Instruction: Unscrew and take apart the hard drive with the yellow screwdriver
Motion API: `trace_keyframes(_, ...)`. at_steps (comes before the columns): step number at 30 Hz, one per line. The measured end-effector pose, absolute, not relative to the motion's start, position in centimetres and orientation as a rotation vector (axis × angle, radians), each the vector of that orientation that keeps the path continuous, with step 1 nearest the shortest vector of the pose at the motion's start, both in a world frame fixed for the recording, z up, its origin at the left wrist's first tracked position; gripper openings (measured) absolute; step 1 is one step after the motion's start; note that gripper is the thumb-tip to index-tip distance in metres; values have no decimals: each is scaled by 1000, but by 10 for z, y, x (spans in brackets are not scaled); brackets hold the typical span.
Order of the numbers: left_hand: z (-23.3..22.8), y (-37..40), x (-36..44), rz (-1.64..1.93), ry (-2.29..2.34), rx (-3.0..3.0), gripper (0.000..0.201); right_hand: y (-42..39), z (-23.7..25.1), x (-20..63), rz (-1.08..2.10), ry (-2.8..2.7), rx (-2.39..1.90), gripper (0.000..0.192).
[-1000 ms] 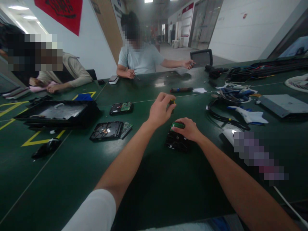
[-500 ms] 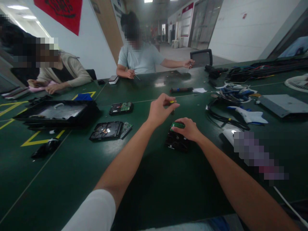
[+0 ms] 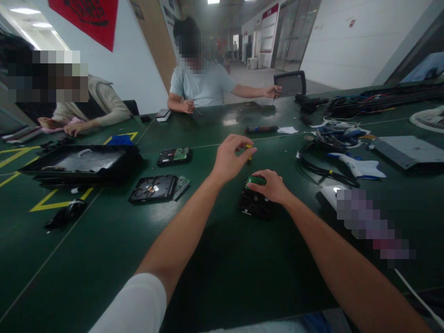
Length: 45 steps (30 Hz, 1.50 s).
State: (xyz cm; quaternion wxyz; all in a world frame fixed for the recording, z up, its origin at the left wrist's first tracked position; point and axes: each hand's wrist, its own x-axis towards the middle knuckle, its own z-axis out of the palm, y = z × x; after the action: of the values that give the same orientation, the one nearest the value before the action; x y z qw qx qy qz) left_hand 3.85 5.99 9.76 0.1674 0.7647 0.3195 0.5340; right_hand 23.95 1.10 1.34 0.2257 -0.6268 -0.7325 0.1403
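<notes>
Pinched between the thumb and fingers of my left hand is a small screwdriver with yellow on its handle, held upright just beyond a hard drive. The screwdriver's tip is too small to make out. My right hand is closed on the far end of the drive, its thumb and fingers around the green circuit board there. That hand covers part of the board and the drive's right side. The black drive lies on the green table.
Left of my left arm lie another hard drive, a loose circuit board and a drive with a green board. A black tray stands farther left. Cables and a metal box lie right. Two people sit across.
The screwdriver has turned slightly in my left fingers, and more of its yellow shows. My right hand and the hard drive have stayed nearly still.
</notes>
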Motion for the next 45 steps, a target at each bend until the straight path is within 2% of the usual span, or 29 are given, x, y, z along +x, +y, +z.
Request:
trace_keyframes(10,100,58,40,1499,943,2107,5,11,15,239,400,-2010,-1738,42)
trace_keyframes(16,97,60,42,1524,924,2033,18,11,15,238,395,-2015,-1740,42)
trace_keyframes(20,97,58,43,1548,830,2047,14,11,15,238,407,-2019,-1745,42)
trace_keyframes(26,102,54,43,1439,834,2037,5,11,15,238,392,-2010,-1742,43)
trace_keyframes(37,96,61,44,1302,668,1851,17,9,19,236,401,-2014,-1739,42)
trace_keyframes(45,91,64,48,1259,583,1553,11,8,19,235,397,-2005,-1734,41)
